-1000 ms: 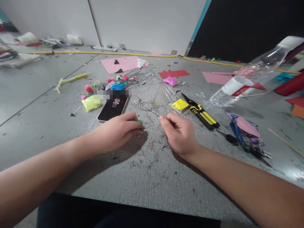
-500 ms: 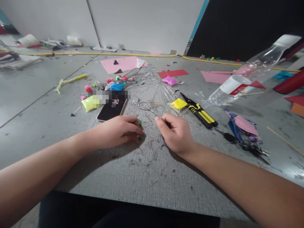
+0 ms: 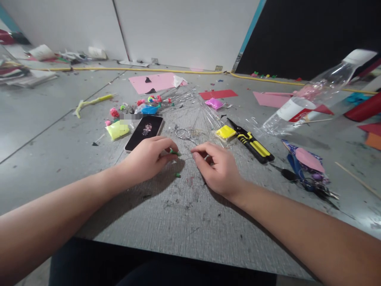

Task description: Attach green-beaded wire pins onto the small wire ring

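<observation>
Gray tabletop (image 3: 178,226): left hand (image 3: 150,157) beside smartphone (image 3: 143,134) pinches green bit (image 3: 174,151); right hand (image 3: 219,167) curled, can't tell contents; drink-bottle label (image 3: 294,110) unreadable.

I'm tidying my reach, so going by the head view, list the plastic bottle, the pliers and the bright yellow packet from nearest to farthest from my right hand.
From your right hand:
1. Bright yellow packet: just beyond the hand.
2. Pliers: to the hand's right, beside the packet.
3. Plastic bottle: farther right, beyond the pliers.
</observation>
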Demonstrator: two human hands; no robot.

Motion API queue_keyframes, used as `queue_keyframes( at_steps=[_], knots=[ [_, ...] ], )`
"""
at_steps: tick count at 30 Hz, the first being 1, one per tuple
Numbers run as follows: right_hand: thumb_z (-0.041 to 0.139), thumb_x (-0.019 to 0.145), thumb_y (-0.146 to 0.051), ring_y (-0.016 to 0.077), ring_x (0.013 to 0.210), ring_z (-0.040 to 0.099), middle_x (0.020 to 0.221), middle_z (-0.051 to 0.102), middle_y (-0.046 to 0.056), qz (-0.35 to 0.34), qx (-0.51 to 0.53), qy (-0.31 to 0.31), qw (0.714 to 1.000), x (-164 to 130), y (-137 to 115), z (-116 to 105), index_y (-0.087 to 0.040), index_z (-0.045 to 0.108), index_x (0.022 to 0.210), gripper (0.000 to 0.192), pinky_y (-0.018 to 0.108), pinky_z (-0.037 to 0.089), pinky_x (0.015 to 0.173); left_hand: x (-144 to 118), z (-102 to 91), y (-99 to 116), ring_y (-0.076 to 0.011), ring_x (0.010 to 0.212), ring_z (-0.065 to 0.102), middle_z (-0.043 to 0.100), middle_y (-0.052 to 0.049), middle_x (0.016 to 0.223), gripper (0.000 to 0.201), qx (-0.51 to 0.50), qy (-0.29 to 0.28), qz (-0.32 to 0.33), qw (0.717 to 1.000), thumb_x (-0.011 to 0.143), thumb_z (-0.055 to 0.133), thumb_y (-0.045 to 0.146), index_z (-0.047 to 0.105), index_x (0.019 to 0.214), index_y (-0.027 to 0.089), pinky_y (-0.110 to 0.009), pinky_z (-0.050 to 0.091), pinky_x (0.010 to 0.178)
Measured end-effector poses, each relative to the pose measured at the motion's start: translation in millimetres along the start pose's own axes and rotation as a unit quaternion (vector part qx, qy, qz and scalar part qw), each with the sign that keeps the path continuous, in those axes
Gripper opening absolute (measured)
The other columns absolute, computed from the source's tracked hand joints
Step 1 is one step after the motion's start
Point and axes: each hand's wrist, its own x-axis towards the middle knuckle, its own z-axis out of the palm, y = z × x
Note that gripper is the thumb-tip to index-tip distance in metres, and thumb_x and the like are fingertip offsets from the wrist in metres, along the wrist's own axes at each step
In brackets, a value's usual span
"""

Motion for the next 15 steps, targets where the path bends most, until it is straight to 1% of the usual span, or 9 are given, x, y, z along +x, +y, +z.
queue_keyframes(
  at_steps=[4,8,12,15],
  knots=[
    [0.057,0.090,-0.019,0.0145,0.073,0.061,0.086,0.068,0.006,-0.052,-0.016,-0.041,0.998,-1,-3,0,-0.016,0.067,0.096,0.011,0.027,0.048,0.061,-6,-2.5,12,-0.0156,0.076,0.066,0.074,-0.005,0.088,0.013,-0.127,0.009,-0.040,0.991,0.089,0.062,0.027,0.069,0.095,0.017,-0.030,0.054,0.069],
    [0.058,0.090,-0.018,0.0150,0.071,0.060,0.086,0.067,0.007,-0.090,-0.023,-0.041,0.995,-3,-6,1,-0.015,0.066,0.098,0.012,0.028,0.047,0.059,-9,-0.4,19,-0.0157,0.076,0.068,0.074,-0.003,0.084,0.015,-0.211,-0.004,-0.077,0.974,0.088,0.065,0.032,0.068,0.091,0.018,-0.030,0.055,0.067],
    [0.056,0.092,-0.017,0.0143,0.066,0.057,0.082,0.067,0.006,-0.121,-0.032,-0.044,0.991,-5,-7,1,-0.016,0.066,0.093,0.010,0.029,0.046,0.058,-10,-0.3,19,-0.0168,0.078,0.068,0.074,-0.004,0.085,0.015,-0.231,-0.026,-0.086,0.969,0.088,0.066,0.032,0.069,0.092,0.017,-0.031,0.054,0.069],
    [0.056,0.091,-0.017,0.0141,0.064,0.056,0.080,0.067,0.005,-0.136,-0.036,-0.046,0.989,-5,-7,0,-0.017,0.065,0.090,0.009,0.029,0.046,0.058,-10,-2.5,19,-0.0149,0.072,0.065,0.073,-0.003,0.080,0.015,-0.218,-0.036,-0.075,0.972,0.087,0.065,0.031,0.069,0.090,0.017,-0.029,0.052,0.065]
  ],
)
